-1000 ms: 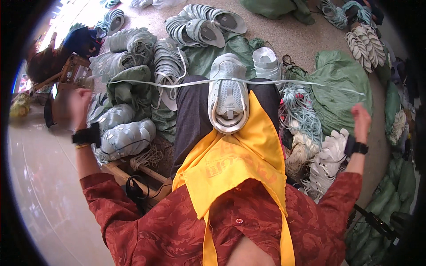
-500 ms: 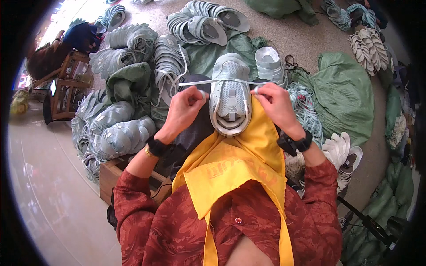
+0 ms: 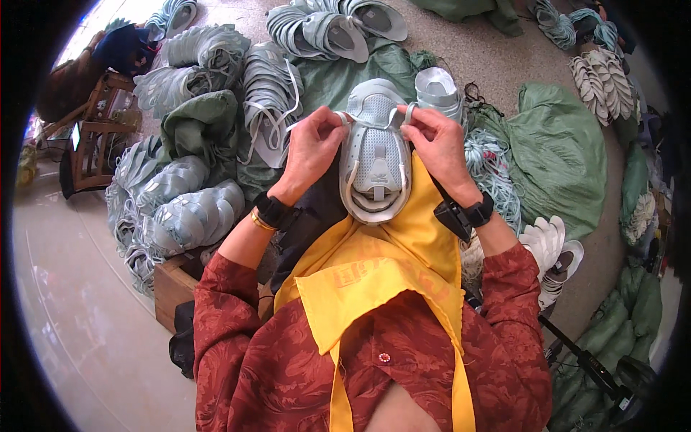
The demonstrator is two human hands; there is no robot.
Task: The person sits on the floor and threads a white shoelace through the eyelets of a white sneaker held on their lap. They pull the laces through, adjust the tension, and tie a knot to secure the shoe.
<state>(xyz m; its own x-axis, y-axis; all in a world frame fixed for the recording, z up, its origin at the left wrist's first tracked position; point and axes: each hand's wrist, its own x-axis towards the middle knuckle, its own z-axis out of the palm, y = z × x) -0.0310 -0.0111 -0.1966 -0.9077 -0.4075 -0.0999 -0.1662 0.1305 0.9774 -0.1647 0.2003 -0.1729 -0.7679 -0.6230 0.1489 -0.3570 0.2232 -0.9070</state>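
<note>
A pale grey-blue shoe upper (image 3: 376, 162) lies lengthwise over my lap, on the yellow apron (image 3: 432, 227). Beside its far half, on the left, my left hand (image 3: 317, 147) pinches a flat pale shoelace between thumb and forefinger. On the other side my right hand (image 3: 440, 144) is closed on the same shoelace (image 3: 409, 113), which loops up from the fingertips and bends down over the upper. Part of the lace between the hands blends into the upper, so its path through the eyelets cannot be made out.
Stacked shoe uppers (image 3: 194, 212) lie at my left, with more stacks (image 3: 317, 32) farther off. A green sack (image 3: 554, 158) and bundled laces (image 3: 493, 173) are on the right. A wooden box (image 3: 173, 288) stands by my left elbow, and a wooden chair (image 3: 101, 137) beyond.
Both hands have moved farther from my body, and the right has come in toward the upper. The lace, stretched straight across before, now hangs slack and curved.
</note>
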